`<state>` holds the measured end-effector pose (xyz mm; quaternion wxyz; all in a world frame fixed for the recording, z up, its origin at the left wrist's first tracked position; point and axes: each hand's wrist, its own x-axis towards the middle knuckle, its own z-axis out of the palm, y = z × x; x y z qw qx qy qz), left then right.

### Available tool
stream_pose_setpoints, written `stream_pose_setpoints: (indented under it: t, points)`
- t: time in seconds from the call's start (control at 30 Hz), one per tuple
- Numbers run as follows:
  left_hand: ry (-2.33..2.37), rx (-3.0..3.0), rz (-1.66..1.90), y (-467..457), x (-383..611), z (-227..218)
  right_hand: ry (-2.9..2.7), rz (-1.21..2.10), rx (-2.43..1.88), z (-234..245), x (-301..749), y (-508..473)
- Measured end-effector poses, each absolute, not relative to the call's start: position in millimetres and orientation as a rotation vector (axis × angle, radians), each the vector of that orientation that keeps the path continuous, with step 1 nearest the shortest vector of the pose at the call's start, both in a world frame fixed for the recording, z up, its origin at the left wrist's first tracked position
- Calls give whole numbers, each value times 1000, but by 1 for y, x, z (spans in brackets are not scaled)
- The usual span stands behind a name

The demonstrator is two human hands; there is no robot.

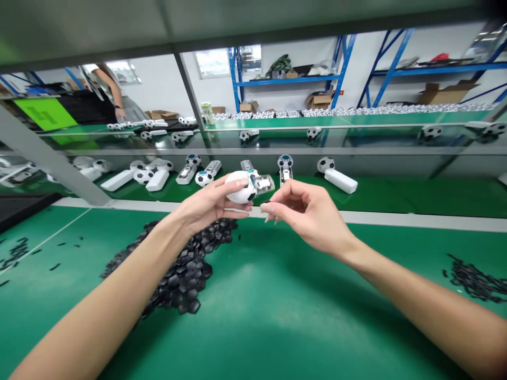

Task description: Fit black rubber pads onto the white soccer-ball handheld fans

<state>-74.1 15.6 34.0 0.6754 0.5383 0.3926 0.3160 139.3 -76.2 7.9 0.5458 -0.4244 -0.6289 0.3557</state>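
Note:
My left hand (pixel 209 203) is closed around a white device with a soccer-ball head (pixel 238 191), thumb on top and fingers underneath. A clear end with a visible metal or circuit part sticks out of it to the right. Close beside that end, my right hand (pixel 303 211) pinches a small dark piece (pixel 266 202) between thumb and fingertips; most of it is hidden. Under my left forearm lies a heap of black pentagon pieces (pixel 188 274) on the green table (pixel 253 316).
Several soccer-ball devices (pixel 338 177) rest on the conveyor (pixel 388 198) behind a pale rail (pixel 396 219). Thin black strips (pixel 475 279) lie at the right, others at the far left. A slanted grey post (pixel 51 153) stands at left. Across the line, a person (pixel 109 87) stands.

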Motion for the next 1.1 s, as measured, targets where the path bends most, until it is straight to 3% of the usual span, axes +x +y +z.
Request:
stream_pose_setpoints:
  t: [0.17, 0.4, 1.1]
  points:
    - [562, 1006, 860, 11, -65, 24, -1469, 821, -1001, 6, 141, -72]
    - [531, 962, 886, -1, -51, 16, -1471, 902, -962, 6, 139, -73]
    - [746, 1851, 1257, -30, -44, 0, -1355, 1072, -969, 16, 138, -76]
